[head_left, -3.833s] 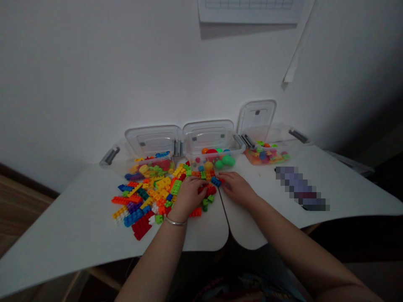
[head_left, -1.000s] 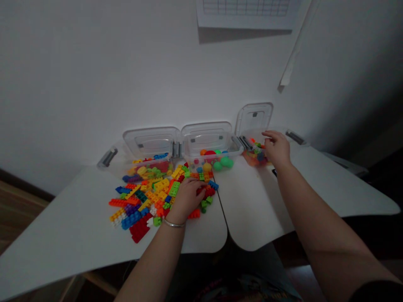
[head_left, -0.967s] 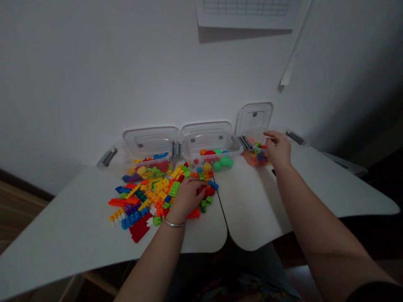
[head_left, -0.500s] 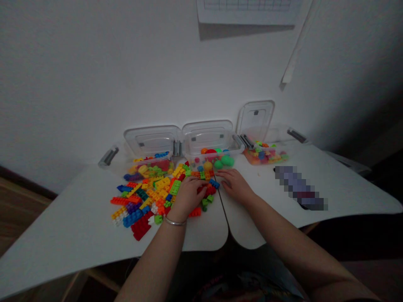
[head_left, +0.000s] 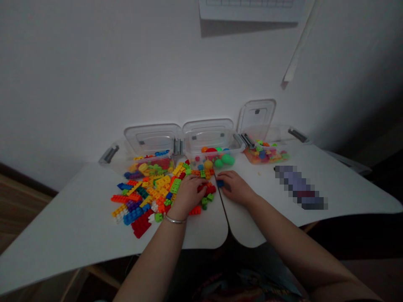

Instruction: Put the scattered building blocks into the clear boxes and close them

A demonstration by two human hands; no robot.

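My left hand [head_left: 189,193], with a bangle at the wrist, lies over the right side of a pile of colourful building bricks [head_left: 162,183]. Its thumb and fingers curl around a red building brick [head_left: 210,189], which they partly hide. Just across the seam between the two tabletops is my right hand [head_left: 238,187]. It has a blue building brick [head_left: 220,183] between its thumb and fingers, low over the table. Green bricks [head_left: 205,203] lie close to the left hand, below the red one.
Behind the pile stand a clear box of bricks [head_left: 150,160], a clear box of coloured balls [head_left: 189,156] and a third box with small pieces [head_left: 285,156]. Their lids lean at the wall. A pixelated flat object [head_left: 297,186] lies at right on the white table [head_left: 343,188].
The blue brick has moved right, from beside the red brick near my left hand into my right hand's fingers. My left hand has stayed almost in place.
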